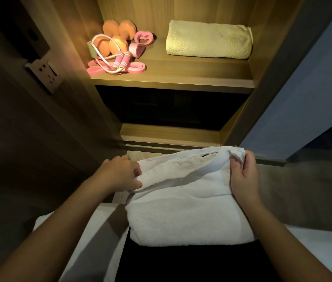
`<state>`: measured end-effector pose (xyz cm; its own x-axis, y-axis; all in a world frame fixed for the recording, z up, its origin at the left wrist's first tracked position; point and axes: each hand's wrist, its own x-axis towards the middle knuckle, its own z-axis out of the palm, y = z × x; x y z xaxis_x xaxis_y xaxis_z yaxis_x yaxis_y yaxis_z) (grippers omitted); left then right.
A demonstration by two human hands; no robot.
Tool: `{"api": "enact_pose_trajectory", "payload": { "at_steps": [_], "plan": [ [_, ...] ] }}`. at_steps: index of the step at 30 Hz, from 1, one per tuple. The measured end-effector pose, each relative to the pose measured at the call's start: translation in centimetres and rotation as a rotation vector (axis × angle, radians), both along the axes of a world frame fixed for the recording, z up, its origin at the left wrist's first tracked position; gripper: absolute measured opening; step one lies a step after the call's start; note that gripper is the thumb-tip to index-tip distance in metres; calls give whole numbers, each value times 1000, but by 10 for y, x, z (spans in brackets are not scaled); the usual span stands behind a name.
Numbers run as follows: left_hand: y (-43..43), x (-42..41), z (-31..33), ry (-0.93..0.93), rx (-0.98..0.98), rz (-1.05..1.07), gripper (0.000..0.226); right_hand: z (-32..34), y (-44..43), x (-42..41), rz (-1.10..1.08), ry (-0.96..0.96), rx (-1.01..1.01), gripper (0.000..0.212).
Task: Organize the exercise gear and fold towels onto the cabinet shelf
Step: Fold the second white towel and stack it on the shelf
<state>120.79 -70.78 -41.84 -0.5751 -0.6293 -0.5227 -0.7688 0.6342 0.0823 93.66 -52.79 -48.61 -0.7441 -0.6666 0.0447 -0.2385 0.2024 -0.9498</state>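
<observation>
A white towel [185, 204] lies partly folded across my lap in front of the cabinet. My left hand [120, 174] pinches its left edge and my right hand [242, 176] grips its upper right corner, lifting the top layer. On the lit cabinet shelf [171, 78] a folded cream towel [208, 40] lies at the right. At the shelf's left sit orange dumbbells [112, 37], a pink skipping rope [120, 62], a pink resistance band [136, 68] and a pink heart-shaped grip piece [143, 38].
The cabinet's wooden side walls flank the shelf, with a dark lower compartment [171, 106] beneath it. A wall socket [47, 75] is at the left. A grey open door panel [303, 98] stands at the right. White bedding [313, 251] lies under my arms.
</observation>
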Motion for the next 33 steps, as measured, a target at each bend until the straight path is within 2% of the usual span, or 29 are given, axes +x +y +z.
{"api": "enact_pose_trajectory", "payload": {
  "at_steps": [3,6,9,12,14,16,21,24,27,30,33],
  "plan": [
    [-13,-6,-4,0,364,121,35,1,0,1,16,10,-2,18],
    [-21,-10,-6,-116,408,105,31,2,0,1,31,32,3,15],
    [-24,-9,-6,-85,285,16,17,1,0,1,15,19,0,14],
    [-13,1,4,211,-69,-191,10,2,1,-1,-42,-17,-15,17],
    [-3,10,14,420,-126,-189,9,2,1,-2,-88,-68,-32,18],
    [3,17,22,519,-129,-99,8,3,1,-2,-118,-110,-40,19],
    [7,26,28,555,-58,-24,9,9,0,-2,-99,-127,-73,13],
    [-3,27,43,448,-4,-37,11,22,0,-5,-31,-146,-79,14],
    [-13,26,70,370,-16,-106,8,50,-3,-12,21,-162,-144,22],
    [-23,20,109,356,-17,-137,5,92,-8,-24,67,-43,-183,29],
    [-38,11,161,389,-160,-224,10,139,-13,-46,101,45,-306,26]
  ]
}}
